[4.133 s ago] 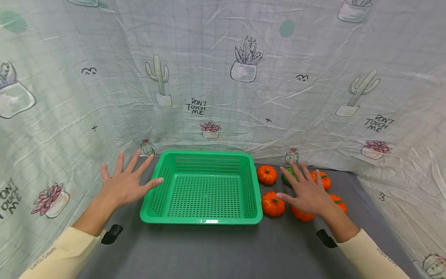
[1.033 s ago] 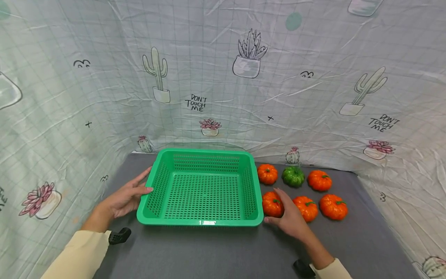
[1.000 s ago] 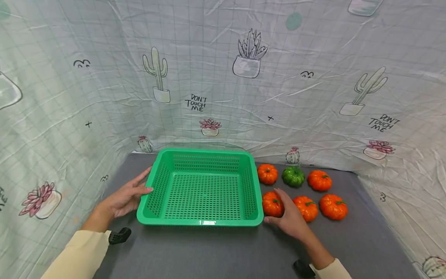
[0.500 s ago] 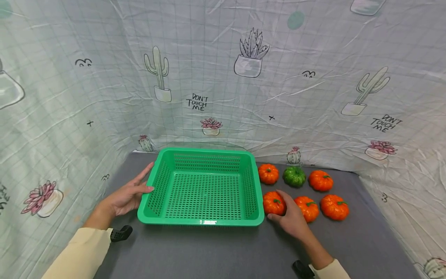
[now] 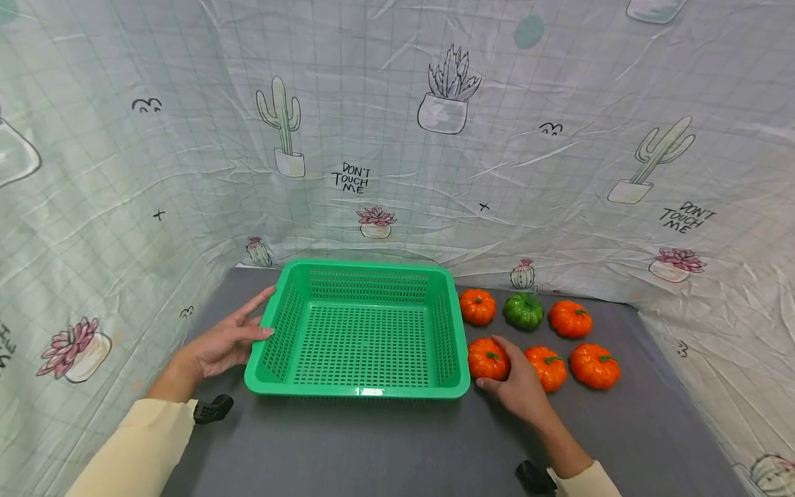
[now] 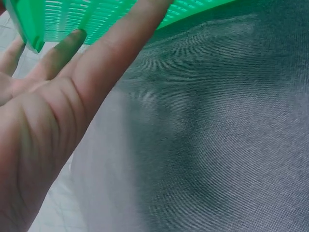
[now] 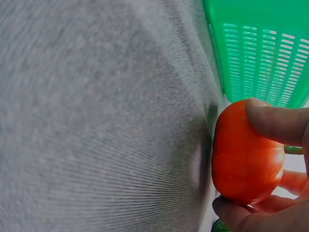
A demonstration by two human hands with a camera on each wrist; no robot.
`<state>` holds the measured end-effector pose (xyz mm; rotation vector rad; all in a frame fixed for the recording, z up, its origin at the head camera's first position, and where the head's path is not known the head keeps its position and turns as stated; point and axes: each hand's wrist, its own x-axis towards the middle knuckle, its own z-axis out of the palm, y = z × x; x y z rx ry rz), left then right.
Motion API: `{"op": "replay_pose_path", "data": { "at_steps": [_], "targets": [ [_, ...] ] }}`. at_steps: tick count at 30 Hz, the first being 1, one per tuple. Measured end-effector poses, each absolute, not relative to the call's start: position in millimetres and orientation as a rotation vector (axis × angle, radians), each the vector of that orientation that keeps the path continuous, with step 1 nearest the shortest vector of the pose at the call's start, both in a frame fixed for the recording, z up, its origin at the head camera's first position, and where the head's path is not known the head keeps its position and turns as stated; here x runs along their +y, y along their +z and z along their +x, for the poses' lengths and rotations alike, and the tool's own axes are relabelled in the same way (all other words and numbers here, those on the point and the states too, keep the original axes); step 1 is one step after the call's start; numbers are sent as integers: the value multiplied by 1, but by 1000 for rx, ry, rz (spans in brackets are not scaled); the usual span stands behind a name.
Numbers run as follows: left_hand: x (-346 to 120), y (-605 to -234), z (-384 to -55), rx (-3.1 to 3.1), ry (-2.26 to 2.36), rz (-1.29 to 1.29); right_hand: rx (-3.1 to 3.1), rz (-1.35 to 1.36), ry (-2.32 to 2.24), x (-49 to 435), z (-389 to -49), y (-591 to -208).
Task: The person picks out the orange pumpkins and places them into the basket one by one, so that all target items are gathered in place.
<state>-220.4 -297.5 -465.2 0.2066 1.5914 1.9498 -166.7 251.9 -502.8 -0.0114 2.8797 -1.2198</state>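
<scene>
A green plastic basket (image 5: 366,393) with slotted walls stands on the grey cloth. My left hand (image 5: 220,347) is at its left side, thumb tip over the rim and other fingers against the outer wall. In the left wrist view, fingers reach the slotted basket wall (image 6: 65,19). Just right of the basket, my right hand (image 5: 520,384) grips a small orange pumpkin (image 5: 486,359) that sits low at the cloth. The right wrist view shows the thumb on one side of this pumpkin (image 7: 244,159) and fingers on the other.
Right of the basket sit more orange pumpkins (image 5: 477,307), (image 5: 570,319), (image 5: 546,368), (image 5: 594,366) and one green pumpkin (image 5: 524,311). Grey cloth (image 5: 366,449) covers the table. A patterned curtain (image 5: 385,138) rises behind and on both sides.
Both hands were spread in the air at first. The left has come down to the basket's side and the right to the nearest orange pumpkin. Over the last second they barely move.
</scene>
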Motion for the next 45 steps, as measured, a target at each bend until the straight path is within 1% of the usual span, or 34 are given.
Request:
{"op": "replay_pose_path", "data": {
  "at_steps": [6, 13, 27, 45],
  "targets": [
    [-299, -458, -223, 1714, 1897, 210, 2852, 23, -1229, 252, -167, -493],
    [-299, -453, -225, 1699, 1904, 221, 2826, 51, -1252, 254, -165, -479],
    [-300, -457, -226, 1726, 1886, 222, 2815, 7, -1245, 257, -165, -452],
    [-300, -461, -224, 1685, 1895, 257, 2850, -24, -1172, 258, -162, -436]
  ]
}}
